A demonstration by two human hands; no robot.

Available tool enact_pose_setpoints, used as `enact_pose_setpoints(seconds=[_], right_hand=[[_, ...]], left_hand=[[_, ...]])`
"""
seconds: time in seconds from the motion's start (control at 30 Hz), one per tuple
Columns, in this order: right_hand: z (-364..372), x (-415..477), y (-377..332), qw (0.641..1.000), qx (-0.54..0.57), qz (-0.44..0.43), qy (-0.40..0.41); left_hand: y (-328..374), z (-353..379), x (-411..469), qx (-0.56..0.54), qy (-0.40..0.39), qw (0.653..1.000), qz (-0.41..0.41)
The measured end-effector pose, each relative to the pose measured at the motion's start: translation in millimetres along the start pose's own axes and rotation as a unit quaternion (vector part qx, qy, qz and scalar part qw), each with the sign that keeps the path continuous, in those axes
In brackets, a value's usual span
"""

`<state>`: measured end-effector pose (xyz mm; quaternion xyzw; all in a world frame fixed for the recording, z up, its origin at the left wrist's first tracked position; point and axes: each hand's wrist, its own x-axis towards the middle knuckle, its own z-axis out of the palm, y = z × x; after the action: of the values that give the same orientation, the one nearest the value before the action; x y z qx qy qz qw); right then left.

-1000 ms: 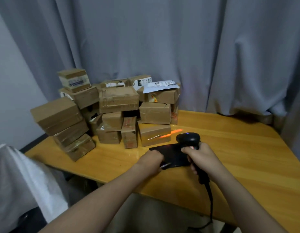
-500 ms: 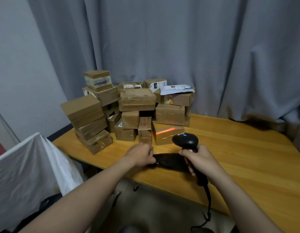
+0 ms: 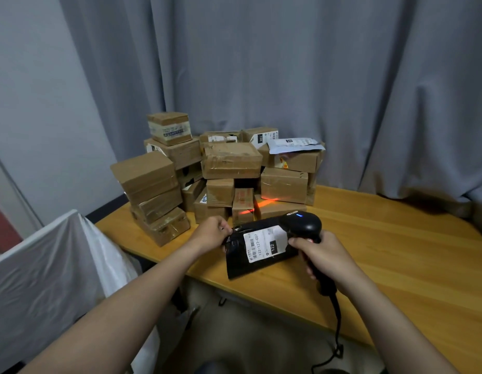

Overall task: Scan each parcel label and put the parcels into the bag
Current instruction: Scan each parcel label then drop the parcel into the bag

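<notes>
My left hand (image 3: 211, 233) pinches the left edge of a flat black parcel (image 3: 240, 261) and holds it tilted up over the table's front edge. Its white label (image 3: 265, 244) faces me. My right hand (image 3: 319, 255) grips the handle of a black barcode scanner (image 3: 306, 224), whose head sits just behind the parcel's right end. The scanner's red beam falls on the brown boxes (image 3: 257, 206) behind the parcel, not on the label. A white bag (image 3: 45, 271) stands open at the lower left, beside the table.
A pile of several brown cardboard parcels (image 3: 229, 163) fills the back left of the wooden table (image 3: 396, 252). A white mailer (image 3: 294, 144) lies on top of the pile. Grey curtains hang behind. The scanner cable (image 3: 337, 327) drops off the front edge.
The black parcel lay flat on the table. My left hand has lifted and turned it so that the label faces me. The view has shifted left, showing more of the bag.
</notes>
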<state>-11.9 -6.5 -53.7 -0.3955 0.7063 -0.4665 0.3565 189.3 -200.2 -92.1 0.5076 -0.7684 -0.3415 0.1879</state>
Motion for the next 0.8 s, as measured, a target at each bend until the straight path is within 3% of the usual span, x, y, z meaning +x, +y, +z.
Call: enact_pose_setpoints(seconds=[0.07,0.3,0.5,0.67,0.8], right_hand=[[2.5,0.6,0.2,1.0,-0.007,0.003,-0.002],[6.0,2.4,5.7,0.999,-0.04,0.017,-0.011],[3.7,4.6,10.8,0.999,-0.043,0.025,0.001],[11.0,4.3,6.7,0.999,-0.049,0.019,-0.014],[16.1,1.0,1.8,0.997,-0.055,0.01,-0.051]], left_hand=[[-8.7,-0.9,-1.8,-0.036,-0.028,0.998,-0.036],[-19.8,1.8,6.6,0.03,-0.076,0.981,-0.176],[-17.9,-0.5,-7.1,0.076,-0.216,0.93,-0.286],[-16.2,4.4,-11.1,0.047,-0.158,0.953,-0.253],[14.5,-7.2,-6.9,0.073,-0.081,0.987,-0.115]])
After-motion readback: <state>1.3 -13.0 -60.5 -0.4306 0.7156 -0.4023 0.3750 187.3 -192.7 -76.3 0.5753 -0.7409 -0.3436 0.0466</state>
